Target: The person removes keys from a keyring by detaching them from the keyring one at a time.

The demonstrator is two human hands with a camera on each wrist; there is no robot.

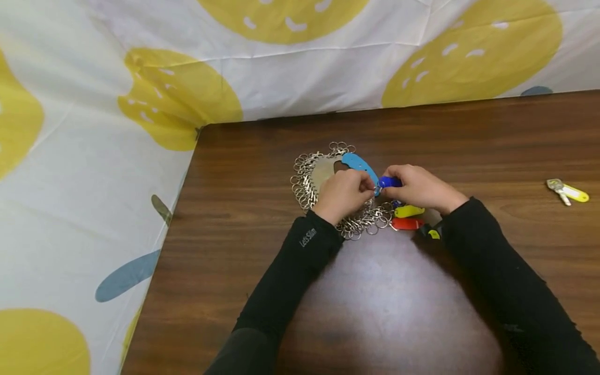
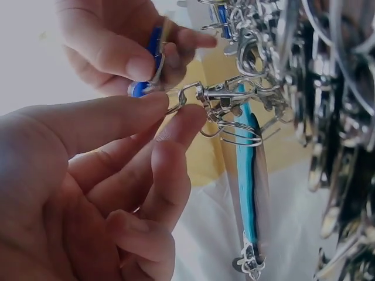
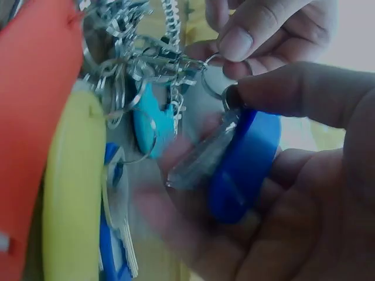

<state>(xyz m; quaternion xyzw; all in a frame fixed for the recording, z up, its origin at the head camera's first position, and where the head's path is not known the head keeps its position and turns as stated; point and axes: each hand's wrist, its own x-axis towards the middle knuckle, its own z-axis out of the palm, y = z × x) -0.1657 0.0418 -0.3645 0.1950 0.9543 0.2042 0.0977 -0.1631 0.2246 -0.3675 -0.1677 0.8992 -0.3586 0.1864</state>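
Observation:
Both hands meet at the right edge of a round keychain rack [image 1: 323, 172], a pale plate ringed with metal clasps and split rings. Between thumb and forefinger, my left hand [image 1: 344, 194] pinches a small metal ring joined to a swivel clasp [image 2: 218, 93]. My right hand [image 1: 417, 186] holds a blue key tag [image 3: 249, 170] with a key [image 3: 202, 159] beside it; its thumb presses near the tag's ring. A turquoise-blue curved piece [image 1: 360, 163] lies on the rack behind the fingers. The left hand hides part of the rack.
Below the right hand, a yellow tag [image 1: 409, 211] and a red tag [image 1: 407, 224] hang from the rack's rings. Another key with a yellow tag [image 1: 575, 193] lies far right on the wooden table [image 1: 225, 260]. Patterned cloth [image 1: 309, 78] borders the table's back and left.

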